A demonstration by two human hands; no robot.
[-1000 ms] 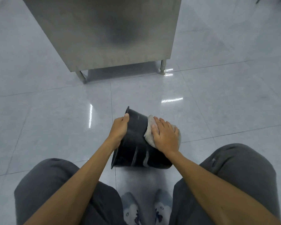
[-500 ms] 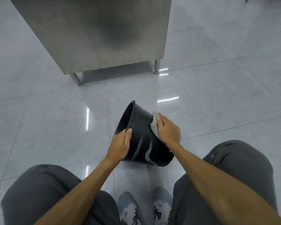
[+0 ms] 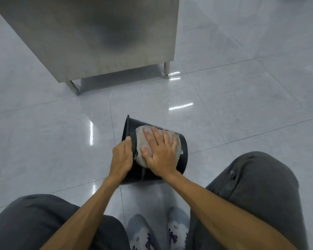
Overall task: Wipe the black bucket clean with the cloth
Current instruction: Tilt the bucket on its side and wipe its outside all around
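The black bucket [image 3: 183, 159] lies on its side on the floor [image 3: 61, 141] in front of the person. The left hand [image 3: 122, 157] grips its rim, and the right hand [image 3: 161, 152], fingers spread flat, presses the cloth [image 3: 141, 134] on its wall. As the bucket is round and the floor looks glossy, a hard stroke may roll it out of the left grip.

Bare left forearm [image 3: 90, 204] and right forearm [image 3: 215, 201] reaching forward and down, left grip [image 3: 122, 157] curled round the bucket [image 3: 184, 156] rim, thumb up, right grip [image 3: 161, 154] flat with fingers [image 3: 156, 134] spread, pressing the cloth [image 3: 141, 135]
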